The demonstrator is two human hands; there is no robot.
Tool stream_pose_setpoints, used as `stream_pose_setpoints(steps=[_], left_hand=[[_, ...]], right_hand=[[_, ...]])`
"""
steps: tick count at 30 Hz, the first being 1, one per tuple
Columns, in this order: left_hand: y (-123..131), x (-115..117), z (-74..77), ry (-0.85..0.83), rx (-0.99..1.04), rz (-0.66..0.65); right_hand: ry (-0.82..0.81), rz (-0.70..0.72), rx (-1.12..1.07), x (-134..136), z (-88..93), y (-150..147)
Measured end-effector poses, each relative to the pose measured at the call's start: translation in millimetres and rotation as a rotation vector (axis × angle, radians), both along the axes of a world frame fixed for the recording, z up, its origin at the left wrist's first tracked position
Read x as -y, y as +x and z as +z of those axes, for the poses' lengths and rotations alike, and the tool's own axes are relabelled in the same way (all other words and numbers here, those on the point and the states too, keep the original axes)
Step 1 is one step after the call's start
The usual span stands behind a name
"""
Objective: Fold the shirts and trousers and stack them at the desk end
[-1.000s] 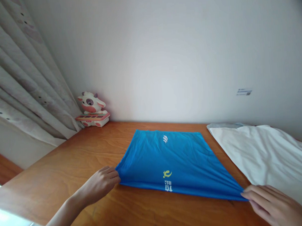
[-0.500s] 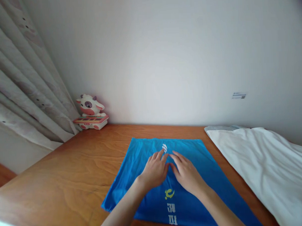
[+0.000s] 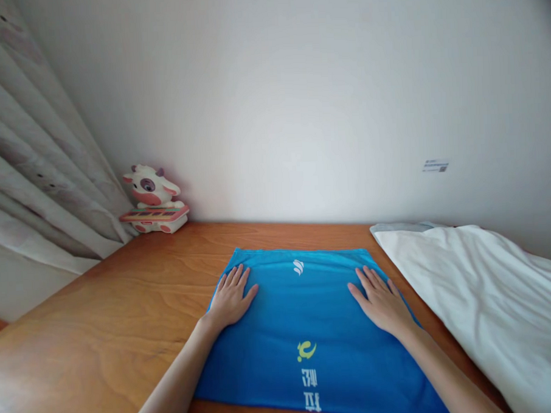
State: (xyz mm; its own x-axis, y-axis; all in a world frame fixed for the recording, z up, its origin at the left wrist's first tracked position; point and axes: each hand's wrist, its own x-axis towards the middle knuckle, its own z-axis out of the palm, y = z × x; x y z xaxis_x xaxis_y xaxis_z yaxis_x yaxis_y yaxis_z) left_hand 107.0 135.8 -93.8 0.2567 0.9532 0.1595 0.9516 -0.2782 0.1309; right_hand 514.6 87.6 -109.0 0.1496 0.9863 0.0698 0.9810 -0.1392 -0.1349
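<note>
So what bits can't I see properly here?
In the head view:
Blue cloth under the palms: hidden by the left hand and right hand.
Its near right corner: cut off by the bottom edge.
White cloth: cut off by the right edge.
Wall label: print too small and blurred.

At seven o'clock, the left hand [image 3: 229, 298] is bare, with slender fingers [image 3: 233, 276] and a shorter thumb; its narrow wrist widens into a bare left forearm [image 3: 180, 369]. At four o'clock, the right hand [image 3: 382, 303] is equally bare (its nails are too small to make out), joining a slim, bare right forearm [image 3: 440, 367].
</note>
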Motion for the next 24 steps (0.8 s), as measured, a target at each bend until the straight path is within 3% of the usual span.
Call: stream_pose_setpoints(steps=[5,8,13,16,21,24], left_hand=[[46.4,-18.0,20.2,0.005,0.024,0.052],[71.2,-35.6,22.5,0.008,0.064,0.025],[61.6,-57.5,5.6,-0.009,0.069,0.034],[55.3,-64.1,3.4,-0.054,0.072,-0.004],[78.6,-67.7,7.3,-0.075,0.050,0.107],[85.0,-67.9,4.6,-0.029,0.037,0.066]], right_hand=[[0.112,-0.020,-0.072,-33.2,14.3,-21.7],[0.116,0.006,-0.078,-58.0,16.1,-26.8],[0.077,-0.037,-0.076,-80.3,4.6,0.0],[0.054,-0.034,-0.078,-86.8,4.0,9.1],[0.119,-0.051,-0.075,-90.5,9.3,-25.6],[0.151,0.026,-0.073,-84.3,5.9,-48.8]])
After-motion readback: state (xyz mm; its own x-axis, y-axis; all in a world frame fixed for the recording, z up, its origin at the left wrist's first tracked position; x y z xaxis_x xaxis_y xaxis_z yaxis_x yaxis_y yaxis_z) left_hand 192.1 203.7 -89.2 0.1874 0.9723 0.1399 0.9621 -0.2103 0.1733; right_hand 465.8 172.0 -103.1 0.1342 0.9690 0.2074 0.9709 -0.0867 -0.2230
